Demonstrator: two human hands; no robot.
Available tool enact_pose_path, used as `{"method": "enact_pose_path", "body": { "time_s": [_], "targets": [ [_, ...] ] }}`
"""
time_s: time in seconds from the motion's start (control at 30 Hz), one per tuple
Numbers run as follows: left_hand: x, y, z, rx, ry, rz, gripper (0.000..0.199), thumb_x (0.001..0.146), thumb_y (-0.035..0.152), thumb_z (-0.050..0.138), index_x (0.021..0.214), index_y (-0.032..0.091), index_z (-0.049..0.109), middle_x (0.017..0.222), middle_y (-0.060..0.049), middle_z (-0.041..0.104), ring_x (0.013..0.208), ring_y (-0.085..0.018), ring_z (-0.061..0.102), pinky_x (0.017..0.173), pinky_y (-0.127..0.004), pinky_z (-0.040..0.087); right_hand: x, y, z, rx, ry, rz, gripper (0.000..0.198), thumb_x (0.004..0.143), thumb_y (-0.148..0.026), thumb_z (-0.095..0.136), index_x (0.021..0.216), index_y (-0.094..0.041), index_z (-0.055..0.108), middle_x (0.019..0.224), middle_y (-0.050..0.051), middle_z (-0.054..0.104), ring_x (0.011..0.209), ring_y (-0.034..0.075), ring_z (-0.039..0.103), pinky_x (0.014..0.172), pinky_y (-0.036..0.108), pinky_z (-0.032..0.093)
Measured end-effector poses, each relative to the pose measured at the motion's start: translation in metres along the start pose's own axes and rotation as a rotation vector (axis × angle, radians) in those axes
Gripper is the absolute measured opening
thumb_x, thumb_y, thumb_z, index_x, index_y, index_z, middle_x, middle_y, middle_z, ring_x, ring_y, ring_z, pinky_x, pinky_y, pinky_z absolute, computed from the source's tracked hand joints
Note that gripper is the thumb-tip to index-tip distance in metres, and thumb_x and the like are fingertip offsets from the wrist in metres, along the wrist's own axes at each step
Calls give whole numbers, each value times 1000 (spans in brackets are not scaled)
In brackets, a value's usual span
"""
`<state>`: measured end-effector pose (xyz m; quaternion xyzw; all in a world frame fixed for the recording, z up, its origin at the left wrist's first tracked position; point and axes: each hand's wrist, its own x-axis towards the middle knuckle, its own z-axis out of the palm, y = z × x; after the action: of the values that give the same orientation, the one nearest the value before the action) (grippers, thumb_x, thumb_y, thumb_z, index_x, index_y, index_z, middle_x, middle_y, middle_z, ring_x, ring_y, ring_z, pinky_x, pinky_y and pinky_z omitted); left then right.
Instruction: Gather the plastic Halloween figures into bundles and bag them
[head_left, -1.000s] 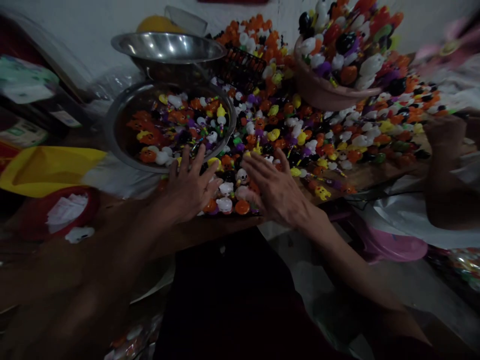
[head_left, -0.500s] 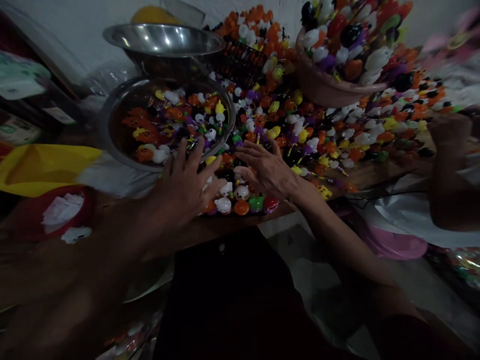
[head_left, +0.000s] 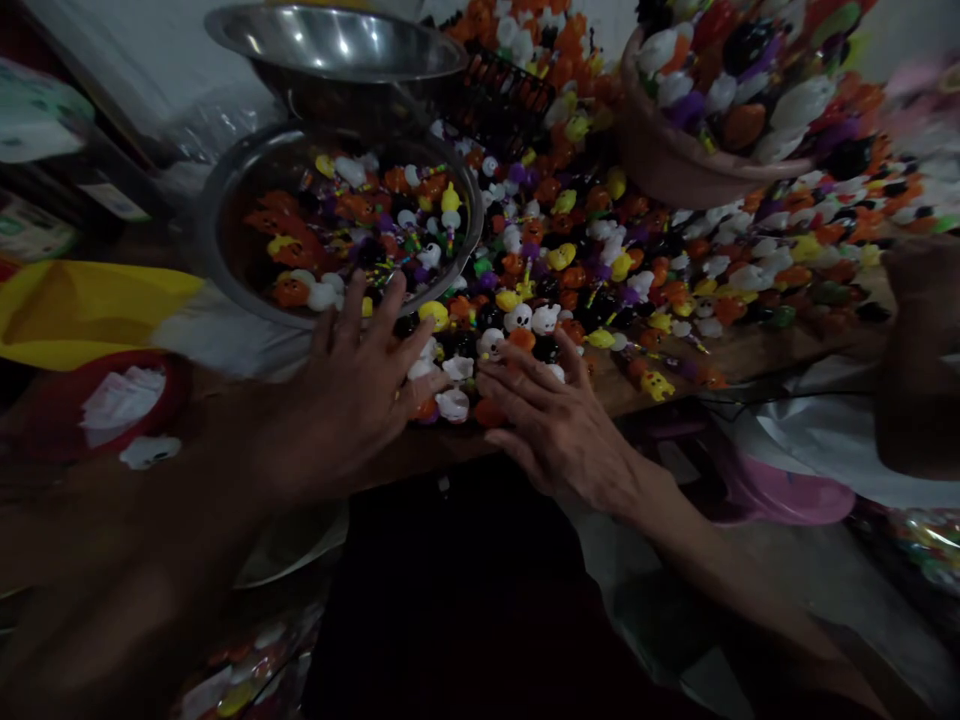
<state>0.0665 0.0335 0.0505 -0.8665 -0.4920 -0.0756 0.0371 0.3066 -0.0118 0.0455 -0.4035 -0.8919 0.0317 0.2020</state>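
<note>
Small plastic Halloween figures (head_left: 519, 318) in white, orange, black, purple and yellow lie packed along the table's front edge. My left hand (head_left: 360, 390) rests at the left side of this group, fingers spread, just in front of a steel basin (head_left: 225, 270) holding more figures. My right hand (head_left: 559, 425) lies over the right side of the group, palm down, fingers stretched out and covering some pieces. Between the hands sit a white piece (head_left: 453, 405) and other figures. Neither hand grips anything that I can see.
Behind stands another steel bowl (head_left: 337, 50), beside a black basket (head_left: 499, 105). A pink tub (head_left: 675, 180) heaped with figures stands at the back right. At left are a red dish (head_left: 45, 420) and yellow sheet (head_left: 90, 310). Another person's arm (head_left: 919, 370) reaches in from the right.
My right hand has come down and nearer the table's front edge, now covering the front pieces on the right. My left hand stays about where it was. The view has shifted slightly.
</note>
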Motion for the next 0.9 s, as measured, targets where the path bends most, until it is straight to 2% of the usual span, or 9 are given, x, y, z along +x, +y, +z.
{"method": "enact_pose_path", "body": {
  "time_s": [0.13, 0.3, 0.4, 0.5, 0.57, 0.6, 0.77, 0.83, 0.9],
  "targets": [
    [-8, 8, 9, 44, -23, 46, 58, 103, 48, 35, 148, 17, 53, 170, -16, 16, 156, -47, 7, 121, -69, 23, 0, -1, 7, 48, -34, -24, 42, 107, -39, 40, 141, -23, 60, 144, 7, 62, 150, 28, 40, 127, 68, 4],
    [6, 1, -1, -6, -22, 12, 56, 103, 47, 35, 150, 20, 49, 171, -13, 12, 157, -45, 3, 122, -69, 20, 28, 21, -6, 22, -4, 48, 44, 107, -40, 38, 141, -23, 60, 148, 9, 59, 150, 30, 40, 127, 67, 6],
    [23, -2, -5, -16, -23, -24, 58, 102, 47, 38, 154, 21, 44, 172, -13, 7, 156, -46, -1, 121, -72, 17, 51, 40, 1, 8, 7, 66, 44, 108, -37, 35, 140, -22, 61, 146, 9, 60, 150, 30, 39, 126, 67, 5],
    [35, 0, 3, -7, -114, -21, 57, 102, 46, 42, 152, 20, 47, 171, -16, 9, 156, -48, 0, 121, -72, 17, 62, 48, 11, 7, -19, 51, 44, 108, -34, 34, 139, -21, 62, 143, 8, 63, 149, 30, 41, 125, 68, 6],
    [35, 0, 7, -12, -168, -17, 57, 102, 46, 42, 152, 20, 48, 170, -17, 11, 156, -48, 1, 121, -71, 18, 56, 44, 7, 15, -13, 51, 44, 108, -35, 33, 139, -22, 62, 145, 7, 62, 149, 29, 42, 126, 67, 6],
    [33, -1, 7, -12, -152, -20, 58, 102, 47, 41, 152, 20, 47, 170, -17, 11, 156, -48, 2, 121, -71, 19, 50, 40, 2, 19, 3, 55, 45, 108, -36, 33, 140, -22, 61, 147, 7, 60, 149, 28, 41, 127, 65, 6],
    [9, -9, -11, 5, 116, -74, 64, 103, 50, 32, 160, 22, 29, 172, -14, 3, 157, -45, -3, 121, -71, 19, 11, 16, -21, -10, 117, 113, 44, 106, -34, 37, 146, -26, 56, 151, 5, 56, 151, 28, 39, 128, 63, 8],
    [2, -7, -13, 12, 131, -91, 65, 102, 51, 34, 159, 19, 32, 172, -15, 5, 157, -45, -2, 123, -70, 17, 2, 13, -15, -22, 127, 104, 43, 106, -36, 40, 145, -26, 56, 150, 5, 57, 150, 28, 40, 128, 65, 6],
    [-1, 1, -7, 25, 97, -55, 64, 101, 52, 38, 154, 17, 43, 171, -15, 10, 157, -45, 2, 124, -69, 17, -1, 10, -3, -30, 108, 78, 43, 106, -39, 41, 142, -24, 57, 149, 6, 58, 150, 28, 39, 128, 66, 4]
  ]
}}
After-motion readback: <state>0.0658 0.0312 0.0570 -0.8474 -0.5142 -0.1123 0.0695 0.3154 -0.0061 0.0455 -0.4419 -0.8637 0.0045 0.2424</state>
